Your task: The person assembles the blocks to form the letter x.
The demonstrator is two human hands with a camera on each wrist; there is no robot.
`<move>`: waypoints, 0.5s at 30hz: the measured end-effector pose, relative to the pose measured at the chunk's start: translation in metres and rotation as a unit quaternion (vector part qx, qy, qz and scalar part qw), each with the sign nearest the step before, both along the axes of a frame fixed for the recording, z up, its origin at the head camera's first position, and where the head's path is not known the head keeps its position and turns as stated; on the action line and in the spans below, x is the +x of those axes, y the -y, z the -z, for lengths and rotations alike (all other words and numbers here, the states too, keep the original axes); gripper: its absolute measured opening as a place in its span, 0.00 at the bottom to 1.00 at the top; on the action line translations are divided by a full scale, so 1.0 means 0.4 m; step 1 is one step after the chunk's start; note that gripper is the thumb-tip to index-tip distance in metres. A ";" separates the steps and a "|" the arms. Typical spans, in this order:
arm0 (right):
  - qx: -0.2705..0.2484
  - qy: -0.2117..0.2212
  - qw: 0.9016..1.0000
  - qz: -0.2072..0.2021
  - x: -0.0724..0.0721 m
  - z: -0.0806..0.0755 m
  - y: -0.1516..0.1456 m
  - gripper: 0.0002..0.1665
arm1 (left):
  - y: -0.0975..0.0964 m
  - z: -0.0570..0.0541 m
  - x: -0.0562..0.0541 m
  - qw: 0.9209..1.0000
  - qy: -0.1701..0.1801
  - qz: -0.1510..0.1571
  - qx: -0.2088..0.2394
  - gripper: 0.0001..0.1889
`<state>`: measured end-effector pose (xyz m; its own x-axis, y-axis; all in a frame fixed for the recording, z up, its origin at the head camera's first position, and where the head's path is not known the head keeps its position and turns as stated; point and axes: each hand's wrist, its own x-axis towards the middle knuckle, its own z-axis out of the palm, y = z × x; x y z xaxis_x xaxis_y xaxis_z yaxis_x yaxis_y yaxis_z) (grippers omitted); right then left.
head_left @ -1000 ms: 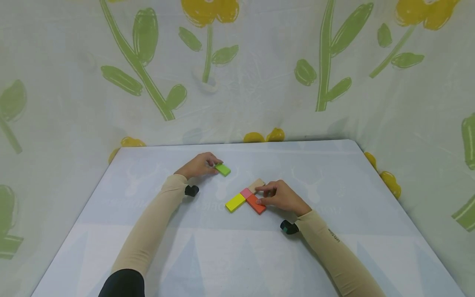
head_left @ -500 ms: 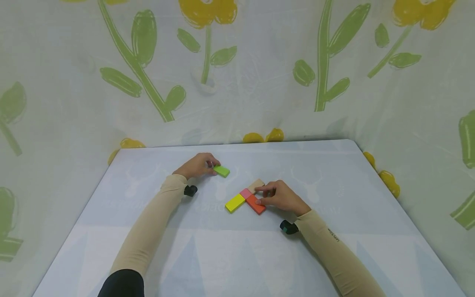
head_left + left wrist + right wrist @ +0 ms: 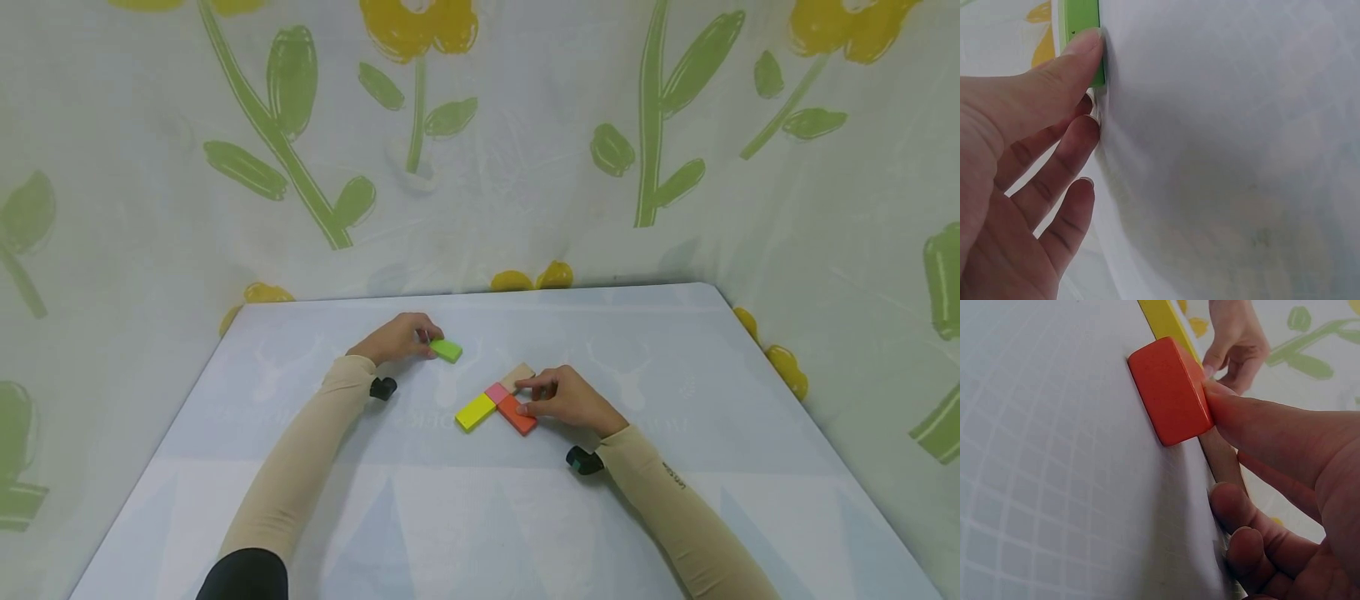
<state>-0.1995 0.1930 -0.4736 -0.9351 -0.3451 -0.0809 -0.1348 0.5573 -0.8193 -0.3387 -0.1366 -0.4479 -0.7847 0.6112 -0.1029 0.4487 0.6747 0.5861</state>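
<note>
My left hand (image 3: 401, 337) pinches a lime-green rectangular block (image 3: 447, 351) at the back left of the group; in the left wrist view the thumb lies on the green block (image 3: 1082, 25). My right hand (image 3: 573, 398) is at the joined blocks, its thumb on the orange-red block (image 3: 516, 414) and its index fingertip at the plain wooden block (image 3: 517, 377). A small pink block (image 3: 496, 392) sits at the centre, with a yellow block (image 3: 476, 412) extending front left from it. Close up, the right wrist view shows the thumb against the orange-red block (image 3: 1169, 394), other fingers curled.
The blocks lie on a table under a pale patterned cloth (image 3: 420, 533). Behind and beside it hangs a white curtain (image 3: 525, 167) printed with green leaves and yellow flowers. Each wrist wears a small black device (image 3: 584, 460).
My left hand has drawn the green block slightly left and toward the front. The right hand and the joined blocks have hardly moved.
</note>
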 end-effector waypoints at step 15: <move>-0.003 0.002 1.000 0.000 0.002 0.000 0.002 0.27 | 0.005 0.005 0.004 1.000 0.007 0.000 0.006 0.19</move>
